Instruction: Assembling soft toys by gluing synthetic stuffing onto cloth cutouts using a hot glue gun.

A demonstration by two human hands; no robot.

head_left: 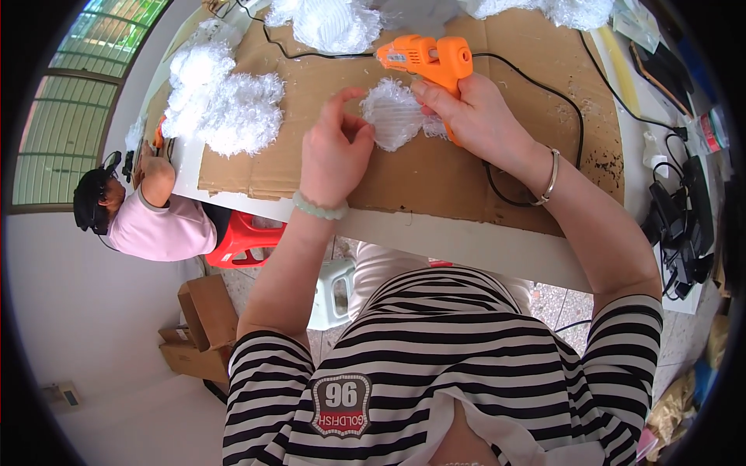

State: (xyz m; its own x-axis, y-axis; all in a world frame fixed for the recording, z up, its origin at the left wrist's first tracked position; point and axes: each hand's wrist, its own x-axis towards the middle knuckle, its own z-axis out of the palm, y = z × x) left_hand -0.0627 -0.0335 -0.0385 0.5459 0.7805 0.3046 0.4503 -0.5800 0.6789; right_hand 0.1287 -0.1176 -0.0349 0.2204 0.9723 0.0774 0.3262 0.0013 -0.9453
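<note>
My right hand (486, 113) is wrapped round the handle of an orange hot glue gun (423, 58), whose nozzle end points left. Beneath the gun, on the cardboard, lies a small round white piece (391, 116) with ridges across its middle and a fringed, fluffy edge. My left hand (336, 147) hovers at that piece's left edge, fingers bent, thumb and forefinger apart. Nothing shows between them; whether a fingertip touches the fringe I cannot tell. Part of the piece's right side is hidden behind my right hand and the gun.
A brown cardboard sheet (303, 175) covers much of the white table. White fluffy bundles (241, 113) lie left, with others (326, 23) along the far side. A black cable (544, 74) loops round my right wrist area. Dark devices (684, 217) crowd the right edge. Another person (159, 221) sits left.
</note>
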